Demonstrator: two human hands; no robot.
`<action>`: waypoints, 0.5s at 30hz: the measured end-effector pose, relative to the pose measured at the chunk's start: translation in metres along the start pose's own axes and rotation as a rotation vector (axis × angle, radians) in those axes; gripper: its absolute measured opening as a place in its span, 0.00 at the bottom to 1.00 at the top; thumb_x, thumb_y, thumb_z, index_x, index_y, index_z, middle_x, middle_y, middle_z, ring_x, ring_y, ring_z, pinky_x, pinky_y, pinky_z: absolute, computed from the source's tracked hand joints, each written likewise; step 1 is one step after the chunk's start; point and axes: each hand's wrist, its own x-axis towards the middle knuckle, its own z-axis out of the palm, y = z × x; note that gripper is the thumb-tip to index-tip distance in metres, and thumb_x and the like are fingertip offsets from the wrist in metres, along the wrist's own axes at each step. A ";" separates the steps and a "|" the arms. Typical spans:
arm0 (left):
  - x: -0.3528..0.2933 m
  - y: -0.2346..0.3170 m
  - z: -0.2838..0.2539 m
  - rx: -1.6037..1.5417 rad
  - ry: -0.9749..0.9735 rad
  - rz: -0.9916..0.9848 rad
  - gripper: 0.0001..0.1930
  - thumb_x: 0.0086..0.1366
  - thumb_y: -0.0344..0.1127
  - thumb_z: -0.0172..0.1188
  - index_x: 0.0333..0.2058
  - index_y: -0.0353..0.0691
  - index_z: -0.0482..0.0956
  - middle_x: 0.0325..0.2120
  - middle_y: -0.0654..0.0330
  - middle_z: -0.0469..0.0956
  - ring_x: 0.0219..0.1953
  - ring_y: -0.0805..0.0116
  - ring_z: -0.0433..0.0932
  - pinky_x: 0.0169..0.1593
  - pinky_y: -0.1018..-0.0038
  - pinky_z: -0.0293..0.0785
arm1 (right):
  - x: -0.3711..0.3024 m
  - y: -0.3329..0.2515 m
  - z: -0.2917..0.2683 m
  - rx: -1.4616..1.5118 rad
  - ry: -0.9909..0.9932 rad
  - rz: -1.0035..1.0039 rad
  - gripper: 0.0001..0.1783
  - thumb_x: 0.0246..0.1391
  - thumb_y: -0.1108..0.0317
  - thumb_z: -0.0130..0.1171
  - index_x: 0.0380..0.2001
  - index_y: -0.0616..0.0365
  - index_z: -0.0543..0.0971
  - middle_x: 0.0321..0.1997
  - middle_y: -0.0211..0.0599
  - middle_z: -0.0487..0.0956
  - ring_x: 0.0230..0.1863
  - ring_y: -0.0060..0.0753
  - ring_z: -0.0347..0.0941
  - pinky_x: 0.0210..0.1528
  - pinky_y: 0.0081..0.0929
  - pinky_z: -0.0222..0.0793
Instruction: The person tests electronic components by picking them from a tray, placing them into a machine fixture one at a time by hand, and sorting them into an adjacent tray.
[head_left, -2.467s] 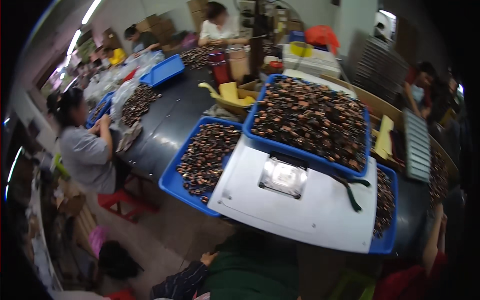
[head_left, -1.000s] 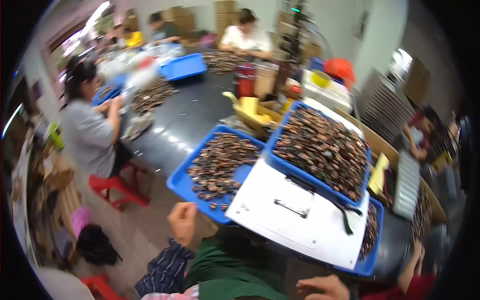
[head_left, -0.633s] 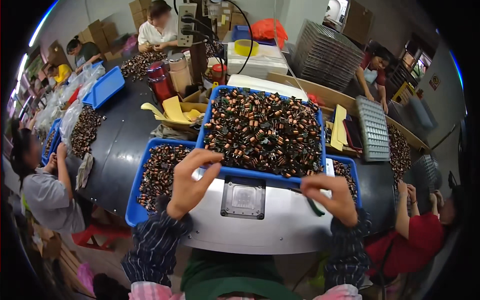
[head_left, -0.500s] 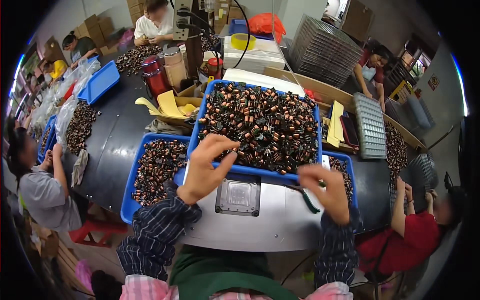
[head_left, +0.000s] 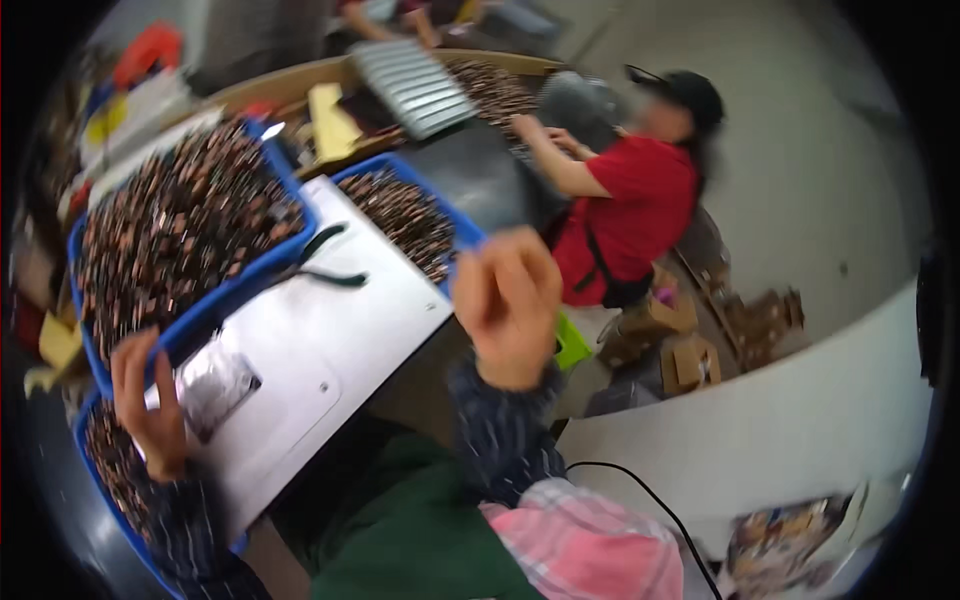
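White work surface (head_left: 330, 310) is bearing the blue tray (head_left: 286, 172), left hand (head_left: 148, 400) hanging loosely uncurled at its near rim, right hand (head_left: 510, 300) blurring past the surface's edge, grip unreadable, apparently only positioning, any pick calling for pinching the small copper-and-black parts (head_left: 190, 230) heaping inside.

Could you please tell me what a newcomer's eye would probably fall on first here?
Probably the blue tray heaped with small copper-and-black parts, at the left, with the left hand at its near edge. Next might come the co-worker's bright red top, beyond the blurred right hand, then the dark-handled pliers on the white panel.
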 end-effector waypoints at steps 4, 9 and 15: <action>-0.014 -0.007 -0.011 0.030 -0.071 -0.069 0.11 0.52 0.18 0.52 0.36 0.34 0.75 0.34 0.53 0.73 0.40 0.58 0.72 0.45 0.69 0.68 | 0.075 -0.011 0.080 0.101 -0.235 -0.066 0.10 0.56 0.66 0.49 0.30 0.63 0.73 0.14 0.31 0.69 0.12 0.19 0.60 0.13 0.13 0.52; -0.001 0.010 0.015 -0.099 0.049 0.083 0.14 0.42 0.17 0.56 0.32 0.34 0.75 0.28 0.53 0.73 0.32 0.57 0.72 0.36 0.68 0.68 | 0.085 0.041 0.091 -0.559 -0.918 -0.169 0.05 0.48 0.75 0.56 0.29 0.66 0.76 0.25 0.34 0.75 0.23 0.20 0.69 0.25 0.18 0.65; -0.019 0.005 -0.020 0.075 0.042 -0.030 0.09 0.48 0.23 0.57 0.31 0.37 0.76 0.28 0.57 0.73 0.34 0.59 0.72 0.40 0.68 0.65 | 0.066 0.128 0.096 -0.527 -0.648 -0.206 0.05 0.45 0.77 0.58 0.29 0.62 0.77 0.25 0.30 0.73 0.23 0.18 0.65 0.25 0.15 0.60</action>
